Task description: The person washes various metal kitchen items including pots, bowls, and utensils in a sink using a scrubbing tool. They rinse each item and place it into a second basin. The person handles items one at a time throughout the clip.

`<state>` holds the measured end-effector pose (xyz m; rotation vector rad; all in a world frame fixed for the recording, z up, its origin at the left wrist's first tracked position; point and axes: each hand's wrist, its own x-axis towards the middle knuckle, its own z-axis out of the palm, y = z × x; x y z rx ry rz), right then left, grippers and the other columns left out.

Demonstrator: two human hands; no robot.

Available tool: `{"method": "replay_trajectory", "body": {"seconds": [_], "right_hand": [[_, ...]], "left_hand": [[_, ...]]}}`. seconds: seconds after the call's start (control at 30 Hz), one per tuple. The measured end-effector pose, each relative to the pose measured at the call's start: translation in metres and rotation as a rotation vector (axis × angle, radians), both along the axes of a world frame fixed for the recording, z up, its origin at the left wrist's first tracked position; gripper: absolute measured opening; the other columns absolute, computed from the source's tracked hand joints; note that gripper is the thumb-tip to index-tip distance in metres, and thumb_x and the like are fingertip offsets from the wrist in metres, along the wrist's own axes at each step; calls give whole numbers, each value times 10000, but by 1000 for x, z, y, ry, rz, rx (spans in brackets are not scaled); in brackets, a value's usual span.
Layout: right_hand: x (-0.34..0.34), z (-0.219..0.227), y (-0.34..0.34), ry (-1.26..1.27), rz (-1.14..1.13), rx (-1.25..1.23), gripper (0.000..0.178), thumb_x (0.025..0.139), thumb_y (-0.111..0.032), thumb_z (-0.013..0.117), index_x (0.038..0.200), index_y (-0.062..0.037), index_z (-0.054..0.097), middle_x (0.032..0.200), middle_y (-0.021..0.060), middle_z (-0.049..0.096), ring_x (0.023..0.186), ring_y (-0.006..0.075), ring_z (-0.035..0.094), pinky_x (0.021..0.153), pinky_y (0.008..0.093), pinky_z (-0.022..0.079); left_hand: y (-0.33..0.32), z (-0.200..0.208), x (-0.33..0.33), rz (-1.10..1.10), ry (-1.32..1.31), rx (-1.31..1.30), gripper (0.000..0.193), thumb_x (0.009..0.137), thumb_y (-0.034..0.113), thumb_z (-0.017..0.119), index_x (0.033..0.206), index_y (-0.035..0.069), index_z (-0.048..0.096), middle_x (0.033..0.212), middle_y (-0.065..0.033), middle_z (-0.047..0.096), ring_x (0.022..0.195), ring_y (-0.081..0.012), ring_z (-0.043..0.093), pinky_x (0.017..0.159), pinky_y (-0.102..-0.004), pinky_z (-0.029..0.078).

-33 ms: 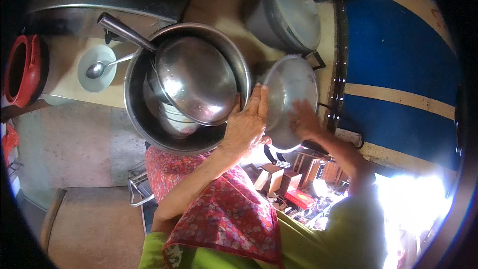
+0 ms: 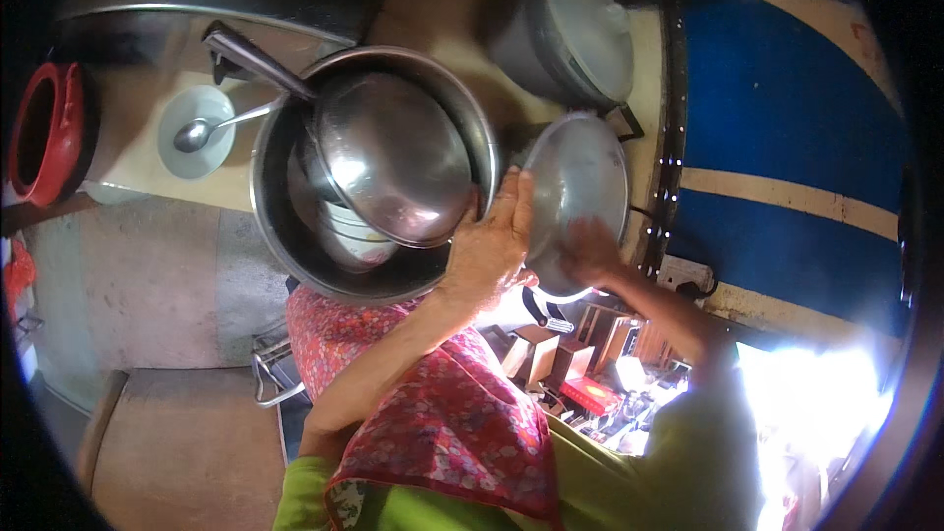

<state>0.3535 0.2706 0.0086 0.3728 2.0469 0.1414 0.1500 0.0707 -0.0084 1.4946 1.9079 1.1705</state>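
Observation:
My left hand (image 2: 487,251) is at the left edge of a tilted grey metal pot (image 2: 595,172). Its fingers lie extended along the rim, and its thumb reaches round the near side. Inside the pot's opening is my right hand (image 2: 590,254), smeared by motion; whether it holds anything is hidden. Just left of my left hand stands a large steel basin (image 2: 270,246). A shiny long-handled pan (image 2: 393,157) rests bottom-up in it, partly covering stacked white bowls (image 2: 359,241).
A white bowl (image 2: 211,162) with a metal spoon (image 2: 192,136) sits left of the basin. Farther left is a red clay-like pot (image 2: 67,143). A lidded dark pot (image 2: 551,39) stands behind. A blue panel (image 2: 787,88) is at right; boxes and clutter (image 2: 590,393) lie below.
My right hand has shifted slightly left and nearer to me within the metal pot. The left hand keeps its place on the rim. The basin's contents look unchanged.

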Motion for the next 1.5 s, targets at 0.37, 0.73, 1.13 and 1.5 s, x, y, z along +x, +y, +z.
{"method": "replay_trajectory", "body": {"seconds": [0.37, 0.73, 1.13, 1.5], "right_hand": [[-82, -14, -110, 752, -1837, -813, 512, 946, -521, 444, 1216, -101, 560, 1013, 145, 623, 983, 301, 619, 797, 477, 499], [23, -185, 55, 1185, -1486, -85, 291, 913, -281, 558, 1016, -9, 576, 849, 105, 626, 742, 257, 629, 612, 345, 505], [-147, -89, 17, 1462, -2076, -712, 313, 949, -240, 503, 1095, 18, 606, 1061, 189, 627, 903, 288, 623, 799, 379, 493], [28, -3, -70, 1180, -976, -128, 231, 898, -182, 571, 784, 19, 580, 617, 132, 538, 568, 175, 505, 547, 360, 417]], "left_hand": [[-6, 4, -2, -8, 69, 46, 1219, 537, 365, 855, 1419, -139, 180, 1456, -318, 286, 1341, -372, 367, 1075, -516, 325], [-7, 9, -7, -71, 35, 32, 1264, 559, 415, 825, 1427, -156, 105, 1455, -339, 259, 1376, -398, 297, 1099, -537, 277], [-5, 12, -5, -87, 11, -3, 1241, 586, 400, 827, 1424, -160, 102, 1469, -341, 222, 1385, -409, 271, 1104, -560, 247], [-7, 44, 2, -55, 518, -21, 930, 638, 434, 786, 1299, -125, 447, 1510, -334, 114, 1438, -397, 146, 1132, -572, 169]]}}
